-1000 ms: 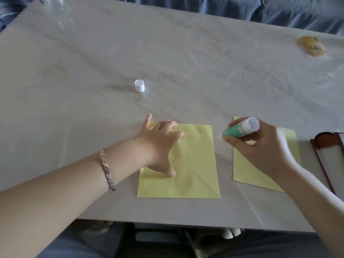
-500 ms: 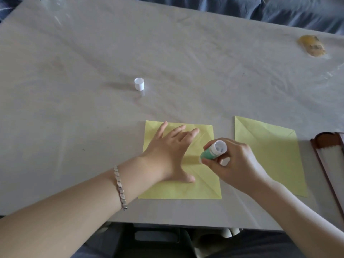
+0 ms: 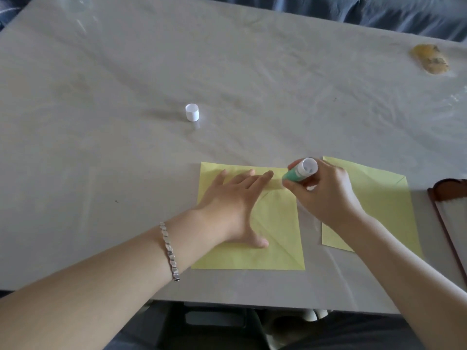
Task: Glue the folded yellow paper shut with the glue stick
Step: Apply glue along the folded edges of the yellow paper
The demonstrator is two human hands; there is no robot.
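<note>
A folded yellow paper (image 3: 278,238) lies near the table's front edge, creased along its diagonals. My left hand (image 3: 235,205) rests flat on it with fingers spread, pressing it down. My right hand (image 3: 326,195) grips a green and white glue stick (image 3: 299,173), tilted with its tip down at the paper's top right corner, just beyond my left fingertips. The tip itself is hidden by my fingers. The stick's white cap (image 3: 192,112) stands by itself farther back on the table.
A second yellow paper (image 3: 384,198) lies to the right, partly under my right forearm. A brown-framed object (image 3: 444,195) sits at the right edge. A yellowish lump (image 3: 429,59) lies far right at the back. The table (image 3: 126,173) has a pale wrinkled cover.
My right hand has carried the glue stick from over the right paper to the left paper, then up to its top right corner. My left hand has flattened and slid along the paper.
</note>
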